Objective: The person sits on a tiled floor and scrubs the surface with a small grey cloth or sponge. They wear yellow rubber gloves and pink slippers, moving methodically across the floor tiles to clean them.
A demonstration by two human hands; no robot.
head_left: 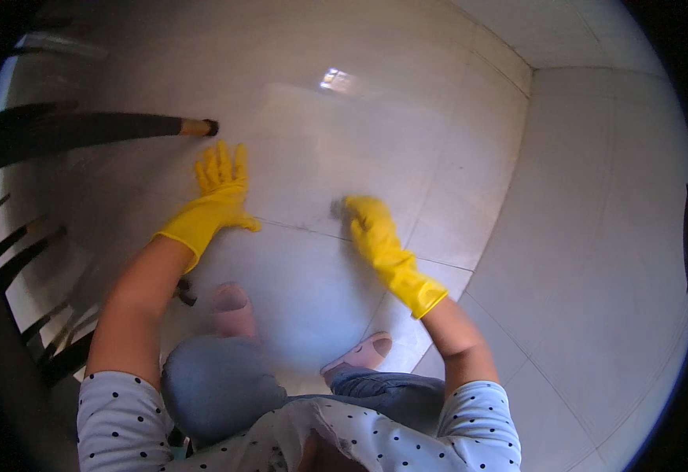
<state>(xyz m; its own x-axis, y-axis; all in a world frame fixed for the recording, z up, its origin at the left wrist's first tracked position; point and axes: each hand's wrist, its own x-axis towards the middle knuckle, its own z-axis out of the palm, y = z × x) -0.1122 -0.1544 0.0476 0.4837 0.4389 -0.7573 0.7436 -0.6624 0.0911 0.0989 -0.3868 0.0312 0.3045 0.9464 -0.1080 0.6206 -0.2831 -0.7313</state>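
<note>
Both hands wear yellow rubber gloves. My left hand [222,185] lies flat on the tiled floor [305,169], fingers spread and empty, just below the tip of a dark furniture leg [147,126]. Over to the right, my right hand [369,220] is closed and pressed down near a grout line. A small grey scrubber [337,208], perhaps steel wool, pokes out at the left of its fingers; it is blurred, and the glove hides most of it.
More dark chair legs [25,252] stand along the left side. A tiled wall [596,181] meets the floor at the right. My feet, in pink slippers [234,308], are beneath me, close to my bent knees. Light reflects off the floor farther ahead.
</note>
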